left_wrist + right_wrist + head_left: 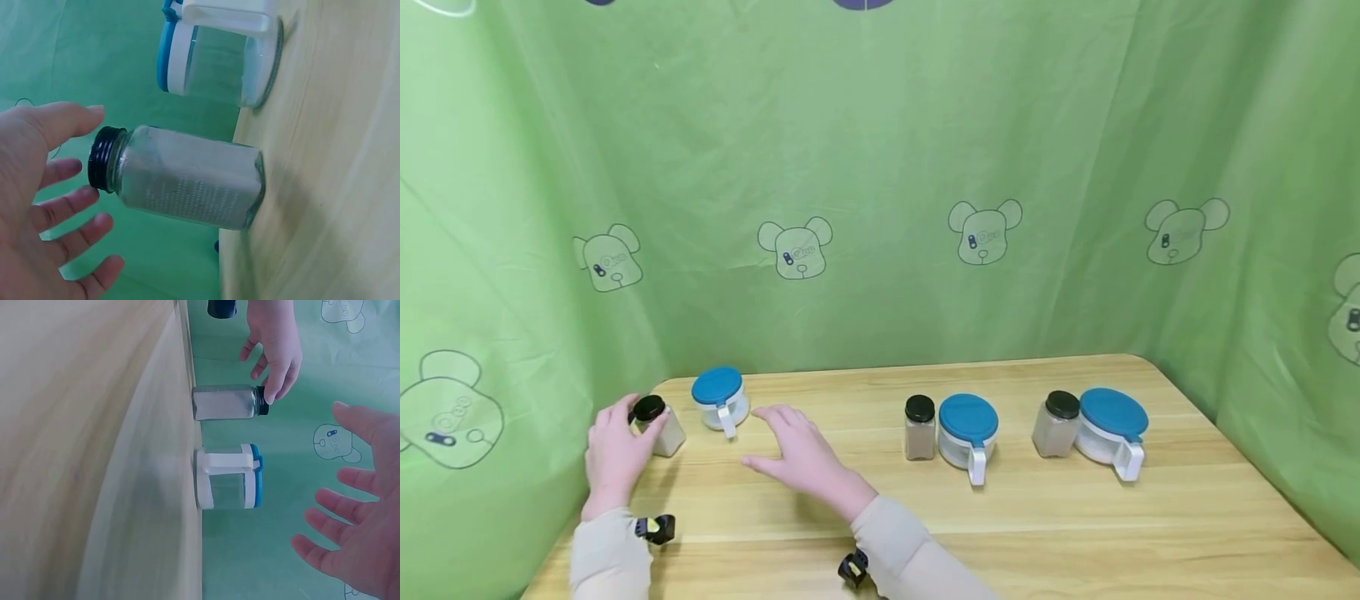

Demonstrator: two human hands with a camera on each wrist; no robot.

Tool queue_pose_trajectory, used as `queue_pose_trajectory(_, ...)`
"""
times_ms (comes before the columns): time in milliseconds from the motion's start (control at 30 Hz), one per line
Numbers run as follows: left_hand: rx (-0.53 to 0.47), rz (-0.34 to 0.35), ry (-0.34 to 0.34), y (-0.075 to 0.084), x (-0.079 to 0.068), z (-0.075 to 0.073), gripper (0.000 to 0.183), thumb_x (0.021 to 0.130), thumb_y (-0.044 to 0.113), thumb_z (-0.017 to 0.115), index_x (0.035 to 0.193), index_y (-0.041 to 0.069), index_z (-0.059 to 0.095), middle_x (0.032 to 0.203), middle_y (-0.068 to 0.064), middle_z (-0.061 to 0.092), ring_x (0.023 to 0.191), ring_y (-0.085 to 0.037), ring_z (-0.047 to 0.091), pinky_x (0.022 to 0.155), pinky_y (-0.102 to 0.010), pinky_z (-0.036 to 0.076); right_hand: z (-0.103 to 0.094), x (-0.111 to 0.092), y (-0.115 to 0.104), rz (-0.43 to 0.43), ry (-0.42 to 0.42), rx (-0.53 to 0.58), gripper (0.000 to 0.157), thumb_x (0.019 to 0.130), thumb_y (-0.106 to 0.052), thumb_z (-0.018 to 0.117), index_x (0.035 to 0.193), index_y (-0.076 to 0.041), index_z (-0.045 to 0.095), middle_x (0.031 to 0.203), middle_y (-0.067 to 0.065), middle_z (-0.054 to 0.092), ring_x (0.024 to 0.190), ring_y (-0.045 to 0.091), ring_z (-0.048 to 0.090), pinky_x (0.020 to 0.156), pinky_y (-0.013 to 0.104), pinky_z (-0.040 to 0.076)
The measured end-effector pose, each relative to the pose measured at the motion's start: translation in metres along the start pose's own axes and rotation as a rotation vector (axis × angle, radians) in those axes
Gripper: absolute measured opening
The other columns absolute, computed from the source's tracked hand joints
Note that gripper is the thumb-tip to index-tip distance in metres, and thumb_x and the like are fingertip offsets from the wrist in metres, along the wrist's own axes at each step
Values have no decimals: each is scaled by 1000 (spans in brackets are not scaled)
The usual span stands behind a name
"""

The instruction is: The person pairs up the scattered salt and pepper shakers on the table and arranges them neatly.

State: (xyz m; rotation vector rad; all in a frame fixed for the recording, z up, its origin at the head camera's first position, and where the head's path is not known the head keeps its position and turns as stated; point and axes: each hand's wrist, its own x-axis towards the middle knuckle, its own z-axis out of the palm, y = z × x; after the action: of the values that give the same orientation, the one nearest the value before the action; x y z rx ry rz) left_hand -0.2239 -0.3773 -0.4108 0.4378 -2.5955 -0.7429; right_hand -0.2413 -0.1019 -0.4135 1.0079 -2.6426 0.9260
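Note:
My left hand [615,457] is spread around the black cap of a square glass jar [668,433] at the table's left end. The left wrist view shows the thumb and fingertips close about the cap [106,159], without gripping it; pale contents fill the jar [190,178]. Beside that jar stands a clear pot with a blue lid [717,385] and a white handle. My right hand [808,457] hovers to the pot's right, thumb and fingers spread, holding nothing. From the right wrist, the pot [228,478] appears a short way off from the fingers [331,528].
Toward the right stand a second black-capped jar [920,437] next to a blue-lidded pot [968,421], then another jar [1055,429] and a wider blue-lidded pot [1112,414]. A green curtain [880,317] encloses the wooden table [1000,533] at the back and sides.

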Motion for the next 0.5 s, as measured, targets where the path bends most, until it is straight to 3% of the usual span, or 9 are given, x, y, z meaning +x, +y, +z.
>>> queue_pose_trajectory(167,16,-50,-40,-3,1,6,78,92,48,61,150,5,31,146,-34,35,125,-55,38,93,-72,38,6,3,-1,10,-6,26,67,88,-47,67,143,-15,46,140,4,54,129,20,51,109,41,43)
queue_pose_trajectory(500,7,-113,-50,-7,8,17,83,92,47,61,152,3,25,145,-35,34,126,-55,38,96,-71,36,16,14,-1,56,-14,74,68,88,-49,66,144,-16,45,141,3,53,129,19,51,109,38,43)
